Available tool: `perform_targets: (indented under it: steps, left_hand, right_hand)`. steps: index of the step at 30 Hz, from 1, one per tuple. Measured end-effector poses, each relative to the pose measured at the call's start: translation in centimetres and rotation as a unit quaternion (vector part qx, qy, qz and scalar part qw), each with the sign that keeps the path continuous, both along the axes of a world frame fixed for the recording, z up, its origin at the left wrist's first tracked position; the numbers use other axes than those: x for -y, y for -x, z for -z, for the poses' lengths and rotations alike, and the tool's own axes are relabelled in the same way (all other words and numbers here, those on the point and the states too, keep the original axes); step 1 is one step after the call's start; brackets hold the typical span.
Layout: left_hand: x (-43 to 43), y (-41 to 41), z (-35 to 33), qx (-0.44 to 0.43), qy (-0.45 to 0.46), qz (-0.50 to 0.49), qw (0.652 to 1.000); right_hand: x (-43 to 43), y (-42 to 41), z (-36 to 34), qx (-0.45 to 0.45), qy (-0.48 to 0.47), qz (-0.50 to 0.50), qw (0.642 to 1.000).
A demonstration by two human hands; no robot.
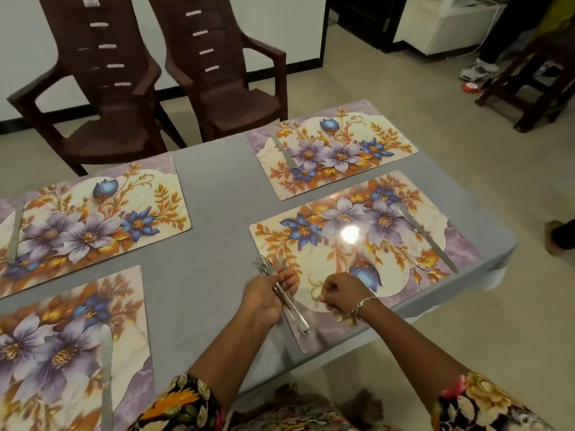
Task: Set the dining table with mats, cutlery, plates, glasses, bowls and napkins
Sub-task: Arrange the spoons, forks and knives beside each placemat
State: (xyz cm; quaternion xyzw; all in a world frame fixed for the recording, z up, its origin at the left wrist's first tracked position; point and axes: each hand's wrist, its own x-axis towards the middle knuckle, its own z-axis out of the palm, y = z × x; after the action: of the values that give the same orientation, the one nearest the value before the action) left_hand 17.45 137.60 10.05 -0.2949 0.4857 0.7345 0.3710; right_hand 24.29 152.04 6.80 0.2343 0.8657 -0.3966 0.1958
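Several floral mats lie on the grey table (214, 194), each with a knife on it. My left hand (264, 298) grips a bunch of forks (289, 303) over the left edge of the near right mat (357, 259), tines pointing away from me. My right hand (337, 292), wearing a bracelet, hovers with curled fingers just right of the forks, above the same mat; it holds nothing that I can see. A knife (427, 236) lies along that mat's right side. Other knives rest on the far right mat (283, 150), the far left mat (15, 234) and the near left mat (106, 374).
Two brown plastic chairs (174, 85) stand at the table's far side. A wooden stool (541, 73) and a person's feet are on the floor at the right. The table's right edge and corner (501, 259) lie close to the near right mat.
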Motion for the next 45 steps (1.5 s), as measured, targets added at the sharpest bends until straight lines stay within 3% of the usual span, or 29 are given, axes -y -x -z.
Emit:
perform_targets:
  steps: [8,13,17,22,29,31,34,42,45]
  left_hand:
    - [-13.2,-4.3,-0.6,-0.041,-0.050,0.026,0.998]
    - [-19.3,-7.8,-0.2,-0.100,0.104,0.011,0.990]
    - [-18.7,-8.8,-0.2,-0.111,0.197,-0.094,0.970]
    - [-14.2,-8.9,-0.8,-0.102,0.160,-0.241,0.952]
    - [-6.2,-8.9,-0.6,-0.076,0.174,-0.368,0.910]
    - [-4.2,-9.1,-0.4,-0.067,0.171,-0.386,0.904]
    - [-1.7,-9.4,0.2,-0.054,0.168,-0.401,0.899]
    - [0.9,-9.5,1.5,-0.027,0.145,-0.387,0.910]
    - [0.9,-9.3,1.6,-0.021,0.139,-0.365,0.921]
  right_hand:
    - [-10.3,-5.1,-2.6,-0.075,0.081,0.060,0.992]
    - [-18.6,-9.3,-3.2,-0.091,0.074,0.060,0.991]
    - [-21.2,-10.0,-3.7,-0.102,0.060,-0.024,0.993]
    - [-19.0,-6.6,-3.6,-0.119,0.021,-0.179,0.976]
    - [-11.0,-2.2,-2.4,-0.167,-0.078,-0.388,0.903]
    - [-8.2,-0.9,-1.3,-0.185,-0.131,-0.443,0.867]
    - [-4.7,0.2,0.6,-0.253,-0.189,-0.536,0.783]
    - [-1.7,1.3,3.2,-0.288,-0.184,-0.648,0.680]
    - [-2.4,1.4,3.6,-0.275,-0.206,-0.655,0.673]
